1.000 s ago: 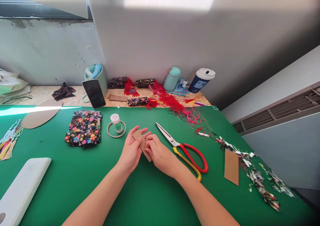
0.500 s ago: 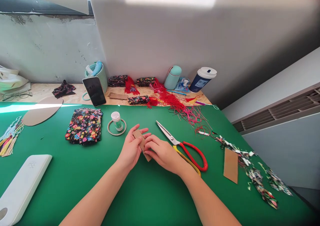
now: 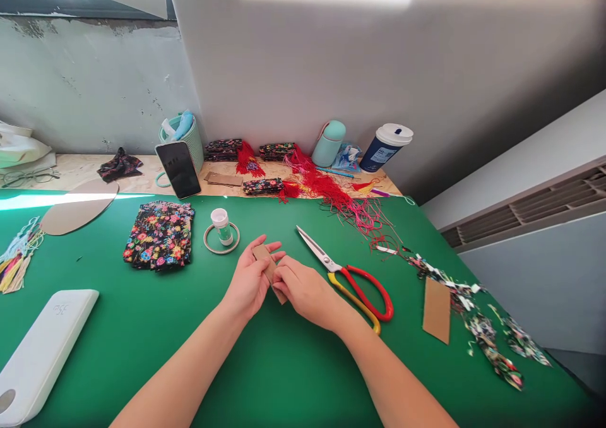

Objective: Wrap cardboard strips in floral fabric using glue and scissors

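A narrow strip of brown cardboard [image 3: 262, 252] lies slantwise across the palm of my left hand [image 3: 249, 283], with the thumb pressed on top of it. My right hand [image 3: 305, 292] pinches the strip's right edge near its lower half; the fingertips are partly hidden. Just right of that hand lie large scissors [image 3: 337, 269] with one red and one yellow handle loop, blades pointing away to the left. A small white-and-green tube [image 3: 222, 227] stands inside a metal ring [image 3: 207, 242], beyond my left hand.
Folded floral fabric [image 3: 159, 235] and a white power bank [image 3: 47, 352] lie to the left. A cardboard rectangle [image 3: 436, 309] sits at right beside fabric scraps [image 3: 492, 349]. Red tassels [image 3: 331, 191], a phone [image 3: 178, 169], a flask [image 3: 329, 142] and a cup [image 3: 386, 147] line the back.
Both hands stay nearly in place. My right fingers have closed in more tightly on the cardboard strip. The whole view has shifted slightly.
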The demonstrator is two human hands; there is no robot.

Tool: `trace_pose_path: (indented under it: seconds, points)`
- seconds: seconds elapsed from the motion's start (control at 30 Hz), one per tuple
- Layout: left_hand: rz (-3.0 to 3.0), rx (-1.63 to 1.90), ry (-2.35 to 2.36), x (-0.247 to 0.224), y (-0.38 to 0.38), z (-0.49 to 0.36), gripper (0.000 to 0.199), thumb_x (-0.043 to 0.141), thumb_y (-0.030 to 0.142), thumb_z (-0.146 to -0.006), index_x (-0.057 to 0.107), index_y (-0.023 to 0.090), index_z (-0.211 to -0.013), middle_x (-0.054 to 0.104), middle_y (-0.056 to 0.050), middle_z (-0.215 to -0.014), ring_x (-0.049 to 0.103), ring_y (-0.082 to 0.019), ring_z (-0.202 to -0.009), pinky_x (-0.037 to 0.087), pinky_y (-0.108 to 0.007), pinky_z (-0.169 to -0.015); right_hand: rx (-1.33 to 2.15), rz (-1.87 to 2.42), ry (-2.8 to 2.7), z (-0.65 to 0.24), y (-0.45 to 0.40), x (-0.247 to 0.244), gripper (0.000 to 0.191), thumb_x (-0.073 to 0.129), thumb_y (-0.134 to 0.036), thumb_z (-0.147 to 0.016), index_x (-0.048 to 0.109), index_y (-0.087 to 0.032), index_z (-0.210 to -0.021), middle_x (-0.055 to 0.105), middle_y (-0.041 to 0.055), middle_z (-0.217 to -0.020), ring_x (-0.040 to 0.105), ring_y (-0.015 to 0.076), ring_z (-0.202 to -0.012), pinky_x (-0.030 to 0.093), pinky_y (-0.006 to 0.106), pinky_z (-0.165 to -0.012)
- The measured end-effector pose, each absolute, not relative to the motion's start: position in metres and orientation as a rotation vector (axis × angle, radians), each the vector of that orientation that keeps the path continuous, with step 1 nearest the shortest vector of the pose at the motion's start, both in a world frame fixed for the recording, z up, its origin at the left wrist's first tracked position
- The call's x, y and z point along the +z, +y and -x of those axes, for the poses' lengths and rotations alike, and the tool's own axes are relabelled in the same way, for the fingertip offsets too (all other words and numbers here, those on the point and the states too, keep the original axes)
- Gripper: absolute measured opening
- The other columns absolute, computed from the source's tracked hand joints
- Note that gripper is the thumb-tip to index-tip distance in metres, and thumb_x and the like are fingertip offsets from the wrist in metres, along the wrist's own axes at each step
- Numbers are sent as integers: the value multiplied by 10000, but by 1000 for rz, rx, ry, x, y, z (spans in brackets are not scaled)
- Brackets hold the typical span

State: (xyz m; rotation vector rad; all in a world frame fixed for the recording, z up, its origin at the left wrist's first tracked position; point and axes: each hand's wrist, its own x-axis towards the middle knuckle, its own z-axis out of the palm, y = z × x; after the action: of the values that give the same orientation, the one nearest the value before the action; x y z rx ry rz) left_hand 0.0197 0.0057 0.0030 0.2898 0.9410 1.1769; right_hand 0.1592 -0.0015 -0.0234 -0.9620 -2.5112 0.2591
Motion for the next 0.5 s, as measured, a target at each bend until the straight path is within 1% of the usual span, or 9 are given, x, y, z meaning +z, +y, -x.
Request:
trace_pose_path:
  seconds: [0.1,0.27,0.37,0.5]
  points:
    - [-300,1182,925,2,6,-19,399,478,-28,-712,509,169,-1057,631,-106,-1053,629,-156,-817,499,-344,-807,357,991,-2450,-158,-3,-25,290,260,-215,-975,471,-196,-777,531,67,-762,507,193,-671,446,308,-559]
    - [-332,1179,919,2,6,-17,423,485,-22,-708,502,158,-1090,628,-124,-1089,636,-162,-816,486,-390,-865,543,1035,-2337,-156,-5,-28,214,310,-193,-955,425,-221,-777,500,31,-746,498,175,-647,452,303,-585]
    - [-350,1161,930,5,7,-16,417,475,-25,-719,504,157,-1093,630,-121,-1106,650,-160,-817,481,-407,-903,591,1063,-2283,-153,-6,-27,183,341,-164,-930,402,-229,-770,497,18,-748,478,160,-616,427,285,-562]
    - [-364,1153,929,7,7,-14,398,451,-39,-742,505,149,-1089,631,-118,-1116,667,-169,-855,491,-394,-915,666,1131,-2236,-152,-6,-24,166,369,-162,-914,400,-231,-767,502,6,-755,456,145,-586,393,269,-539]
